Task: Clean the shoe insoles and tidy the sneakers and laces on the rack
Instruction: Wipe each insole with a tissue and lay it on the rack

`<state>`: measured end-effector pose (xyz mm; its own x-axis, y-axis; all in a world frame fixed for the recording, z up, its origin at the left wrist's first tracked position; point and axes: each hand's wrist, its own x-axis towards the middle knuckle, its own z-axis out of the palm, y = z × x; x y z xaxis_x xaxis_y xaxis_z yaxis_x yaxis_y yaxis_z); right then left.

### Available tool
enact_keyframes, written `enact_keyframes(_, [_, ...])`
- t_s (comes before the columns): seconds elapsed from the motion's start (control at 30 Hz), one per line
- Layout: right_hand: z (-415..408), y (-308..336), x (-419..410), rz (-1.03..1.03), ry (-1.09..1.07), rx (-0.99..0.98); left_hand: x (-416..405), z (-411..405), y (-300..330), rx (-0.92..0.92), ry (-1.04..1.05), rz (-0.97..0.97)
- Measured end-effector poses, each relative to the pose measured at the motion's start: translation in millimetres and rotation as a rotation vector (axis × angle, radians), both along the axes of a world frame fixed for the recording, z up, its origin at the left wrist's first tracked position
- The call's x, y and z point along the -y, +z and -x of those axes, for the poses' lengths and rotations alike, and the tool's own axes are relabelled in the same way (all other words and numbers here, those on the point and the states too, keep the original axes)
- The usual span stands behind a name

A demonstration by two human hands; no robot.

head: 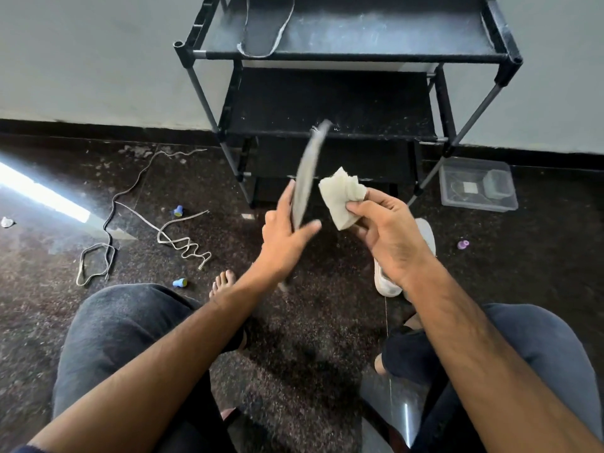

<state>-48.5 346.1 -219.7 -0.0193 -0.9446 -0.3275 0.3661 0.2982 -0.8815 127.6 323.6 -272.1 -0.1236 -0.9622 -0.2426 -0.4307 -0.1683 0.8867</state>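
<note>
- The black shoe rack (346,55) is standing against the wall, and one grey insole (264,31) is already lying on its top shelf, toward the left
- The dark speckled floor (310,338) is carrying the untidied rest — a white sneaker (425,237) is lying just behind the right hand, mostly hidden by it
- Two loose laces are trailing on the floor at the left: a dark lace (108,223) and a white lace (183,238), well apart from the rack
- A clear plastic box (478,184) is sitting on the floor beside the rack's right leg
- The left hand (287,237) is gripping a second insole (305,178) by its lower part, thumb across one face and fingers behind, holding it edge-on and blurred
- The right hand (389,230) is pinching a crumpled pale cloth (341,197) between thumb and curled fingers, just beside the insole but not touching it
- The step in hand appears to be wiping this insole — the next move is calling for the cloth to be pressed flat on the insole's face while the left hand is steadying it
</note>
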Motion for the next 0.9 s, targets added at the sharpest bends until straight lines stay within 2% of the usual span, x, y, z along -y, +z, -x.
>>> enact_keyframes(0.07, [-5, -1, -2, -0.051, 0.022, 0.121, -9, 3, -5, 0.352, -0.128, 0.014])
enact_keyframes(0.1, [-6, -3, -2, -0.066, 0.020, 0.115, -15, 5, -6, 0.416, -0.167, -0.001])
enact_keyframes(0.23, [-5, -12, 1, -0.103, -0.130, -0.049, -21, 7, -8, 0.413, -0.252, 0.026])
enact_keyframes(0.27, [-2, -13, 3, -0.103, -0.165, -0.057, -19, 8, -6, 0.338, -0.254, 0.002])
enact_keyframes(0.4, [10, -9, 7, -0.116, -0.188, -0.029, -6, 7, 6, -0.280, -0.118, -0.220])
enact_keyframes(0.53, [7, -5, 1, -0.164, 0.092, -0.001, 2, -4, 16, -0.638, 0.029, -0.263])
enact_keyframes(0.63, [-2, -6, -1, -0.175, 0.163, -0.023, 0, -6, 20, -0.777, 0.032, -0.313])
enact_keyframes(0.67, [-1, -9, 0, -0.113, 0.122, -0.139, 0, -6, 20, -0.815, 0.030, -0.329])
enact_keyframes(0.77, [15, -7, 5, 0.221, -0.076, -0.893, 1, -7, 20, -0.833, 0.048, -0.352])
enact_keyframes(0.8, [19, -3, 3, 0.295, -0.146, -0.995, 1, -7, 20, -0.819, 0.047, -0.356])
enact_keyframes(0.9, [17, 4, -1, 0.421, -0.219, -0.992, -3, -3, 19, -0.791, 0.006, -0.357])
